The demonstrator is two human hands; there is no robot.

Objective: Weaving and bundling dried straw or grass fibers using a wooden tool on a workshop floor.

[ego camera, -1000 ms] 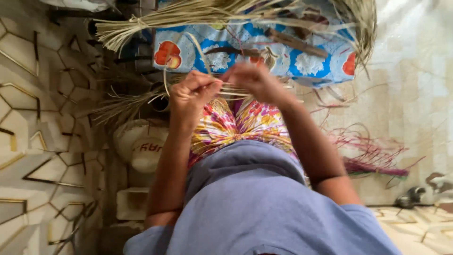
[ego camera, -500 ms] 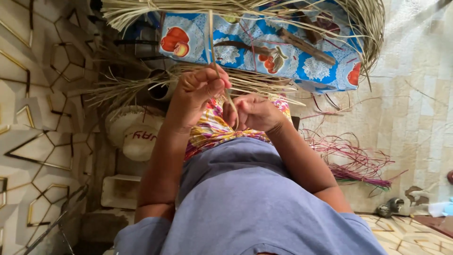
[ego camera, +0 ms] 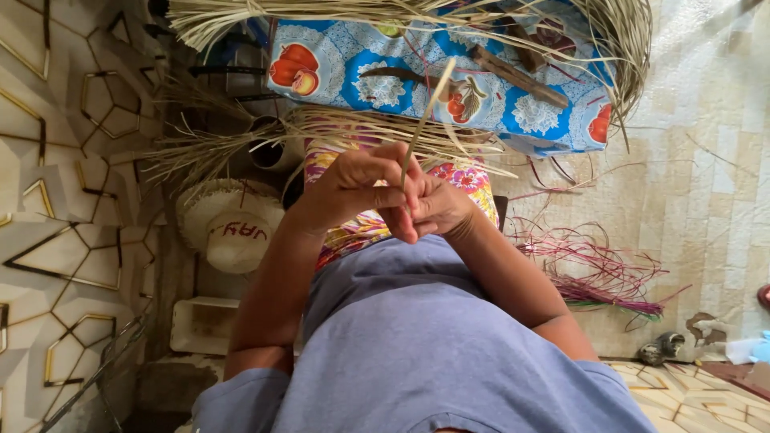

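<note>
My left hand (ego camera: 353,188) and my right hand (ego camera: 437,208) meet over my lap, both pinching one pale straw strip (ego camera: 427,108) that rises up and to the right from between my fingers. The two hands touch each other. Just beyond them a loose sheaf of dry straw (ego camera: 337,136) lies across my flowered skirt (ego camera: 461,180). My blue shirt fills the lower part of the view.
A blue fruit-print cloth (ego camera: 449,80) with sticks and more straw on it lies ahead. A bundle of pink and green dyed strands (ego camera: 597,277) lies on the tiled floor at right. A pale woven hat (ego camera: 228,228) rests at left beside a patterned wall.
My hands have come together and lowered toward my lap. The strip, upright in my left hand before, now tilts to the right and both hands grip it.
</note>
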